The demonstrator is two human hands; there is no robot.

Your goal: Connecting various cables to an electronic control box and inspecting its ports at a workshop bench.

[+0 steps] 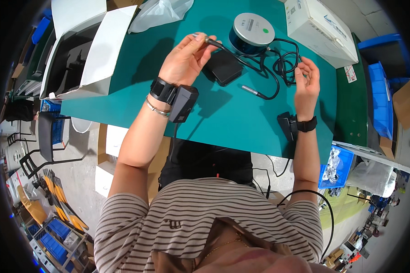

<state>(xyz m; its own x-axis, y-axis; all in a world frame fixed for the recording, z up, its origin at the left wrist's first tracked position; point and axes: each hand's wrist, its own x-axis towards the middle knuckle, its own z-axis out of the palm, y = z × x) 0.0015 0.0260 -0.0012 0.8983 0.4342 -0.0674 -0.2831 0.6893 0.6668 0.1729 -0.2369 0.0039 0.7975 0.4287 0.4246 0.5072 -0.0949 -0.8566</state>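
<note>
Though low, black box (226,68) between hands (183,61)

An open white box (105,57) stood at the left end of the green table (136,107), a translucent plastic bag (161,14) near it. Another white box (319,34) sat at the far right. A black chair (45,136) stood lower left; a blue bin (380,100) and brown cardboard (406,102) lay beyond the right edge.

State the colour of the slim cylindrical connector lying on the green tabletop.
Silver: the slim cylindrical connector shows best in the head view.
</note>
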